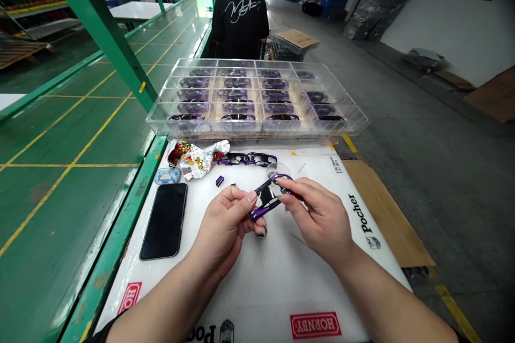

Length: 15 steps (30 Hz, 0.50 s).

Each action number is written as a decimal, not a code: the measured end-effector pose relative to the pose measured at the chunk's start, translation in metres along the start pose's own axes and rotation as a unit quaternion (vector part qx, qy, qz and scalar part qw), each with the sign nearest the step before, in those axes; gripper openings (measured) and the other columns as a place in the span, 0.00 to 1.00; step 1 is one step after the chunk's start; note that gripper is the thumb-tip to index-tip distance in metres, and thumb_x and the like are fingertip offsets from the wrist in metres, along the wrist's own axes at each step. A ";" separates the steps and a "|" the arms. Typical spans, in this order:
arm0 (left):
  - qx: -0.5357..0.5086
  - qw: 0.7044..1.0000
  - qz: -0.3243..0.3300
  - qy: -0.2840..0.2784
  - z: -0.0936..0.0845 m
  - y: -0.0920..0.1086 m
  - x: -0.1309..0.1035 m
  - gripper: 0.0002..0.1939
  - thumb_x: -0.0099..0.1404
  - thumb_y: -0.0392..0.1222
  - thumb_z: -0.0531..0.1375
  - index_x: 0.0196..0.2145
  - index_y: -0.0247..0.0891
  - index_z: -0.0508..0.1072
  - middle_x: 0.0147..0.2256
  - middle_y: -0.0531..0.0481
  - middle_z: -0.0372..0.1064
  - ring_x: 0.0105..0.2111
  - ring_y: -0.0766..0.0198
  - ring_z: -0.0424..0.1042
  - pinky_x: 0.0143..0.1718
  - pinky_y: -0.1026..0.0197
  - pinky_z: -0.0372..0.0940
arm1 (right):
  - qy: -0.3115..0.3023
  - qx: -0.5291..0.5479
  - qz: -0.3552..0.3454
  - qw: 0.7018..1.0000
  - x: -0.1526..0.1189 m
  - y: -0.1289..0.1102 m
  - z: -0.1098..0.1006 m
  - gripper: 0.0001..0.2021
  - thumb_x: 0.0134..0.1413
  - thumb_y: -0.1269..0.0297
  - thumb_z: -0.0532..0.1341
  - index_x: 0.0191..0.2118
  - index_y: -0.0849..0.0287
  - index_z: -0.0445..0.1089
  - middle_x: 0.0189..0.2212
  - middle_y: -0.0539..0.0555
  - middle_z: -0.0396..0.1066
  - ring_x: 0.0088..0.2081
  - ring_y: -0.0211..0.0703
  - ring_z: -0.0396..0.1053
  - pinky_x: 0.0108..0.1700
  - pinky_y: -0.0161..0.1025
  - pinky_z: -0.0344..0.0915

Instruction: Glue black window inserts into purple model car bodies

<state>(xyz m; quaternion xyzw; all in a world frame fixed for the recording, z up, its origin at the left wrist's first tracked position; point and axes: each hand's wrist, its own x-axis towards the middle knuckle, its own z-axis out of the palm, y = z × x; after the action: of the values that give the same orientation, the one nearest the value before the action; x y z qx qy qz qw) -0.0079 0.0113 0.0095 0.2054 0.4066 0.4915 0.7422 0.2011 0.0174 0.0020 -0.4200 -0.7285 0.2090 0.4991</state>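
Observation:
A purple and black plastic frame part (265, 213), glossy and open in the middle, is held above the white table between both hands. My left hand (231, 217) pinches its left end between thumb and fingers. On the other end, the thumb and fingertips of my right hand (322, 217) are closed. Just beyond lie similar purple frame parts (247, 159) and a round clear disc (277, 170). A small purple piece (219, 180) rests left of them. Something small and dark under my left fingers is too hidden to name.
A clear compartment tray (241, 128) with several purple parts stands at the table's far end. To the left are a phone (164, 221), a crumpled snack wrapper (197, 161), a blue-white case (168, 176) and a green conveyor (80, 134). A person (240, 19) sits ahead.

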 end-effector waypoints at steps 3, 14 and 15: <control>0.001 1.000 -0.005 -0.001 0.000 -0.002 0.000 0.29 0.55 0.50 0.87 0.36 0.38 0.72 0.26 0.53 0.79 0.23 0.65 0.79 0.26 0.65 0.76 | 0.009 -0.008 -0.014 1.000 -0.001 0.001 0.001 0.16 0.76 0.71 0.71 0.62 0.49 0.85 0.45 0.53 0.86 0.42 0.45 0.82 0.47 0.42 0.81; 0.245 0.960 0.131 -0.017 -0.010 -0.002 -0.001 0.27 0.62 0.46 0.83 0.52 0.41 0.76 0.47 0.46 0.84 0.43 0.59 0.85 0.46 0.59 0.81 | 0.043 -0.033 0.009 0.998 -0.003 -0.006 -0.004 0.13 0.77 0.65 0.72 0.61 0.48 0.84 0.43 0.52 0.87 0.40 0.46 0.84 0.45 0.43 0.82; 0.271 0.951 0.149 -0.009 -0.010 -0.002 -0.001 0.27 0.63 0.45 0.82 0.54 0.42 0.77 0.49 0.45 0.84 0.46 0.57 0.85 0.48 0.58 0.81 | 0.046 -0.034 0.004 0.998 -0.003 -0.006 -0.004 0.13 0.77 0.65 0.71 0.61 0.48 0.83 0.44 0.52 0.87 0.41 0.46 0.84 0.45 0.43 0.83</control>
<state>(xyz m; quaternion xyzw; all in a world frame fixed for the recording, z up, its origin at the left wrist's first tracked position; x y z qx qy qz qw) -0.0152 0.0080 0.0022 0.4615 0.4828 0.4657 0.5805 0.2030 0.0109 0.0062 -0.4485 -0.7101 0.1666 0.5166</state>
